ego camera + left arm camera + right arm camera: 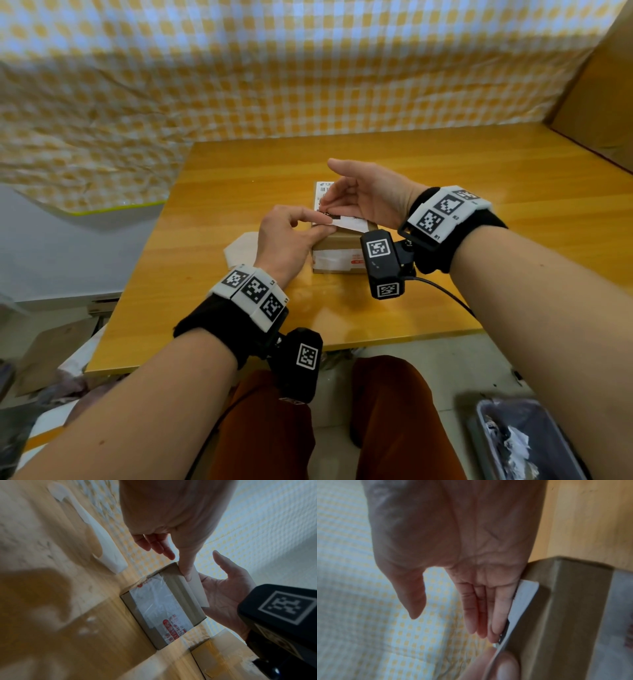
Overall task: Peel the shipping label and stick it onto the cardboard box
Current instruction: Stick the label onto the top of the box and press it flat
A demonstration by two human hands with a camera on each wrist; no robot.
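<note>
Left hand [291, 236] pinching near corner of label [349, 222], right hand [363, 195] flat, fingers straight on label, label atop box [337, 253] mid-bench [445, 164], long axis running away from the person, backing paper [241, 248] left of box

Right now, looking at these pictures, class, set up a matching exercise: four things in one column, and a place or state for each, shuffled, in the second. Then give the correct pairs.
Column one:
1. shipping label
2. cardboard box
3. left hand
4. right hand

Column two:
A. stands on the wooden table
B. fingers straight, pressing down on the label
C. pinches the label's near edge
D. lies partly on top of the box, near corner lifted

Pairs: 1-D, 2-A, 3-C, 4-B
</note>
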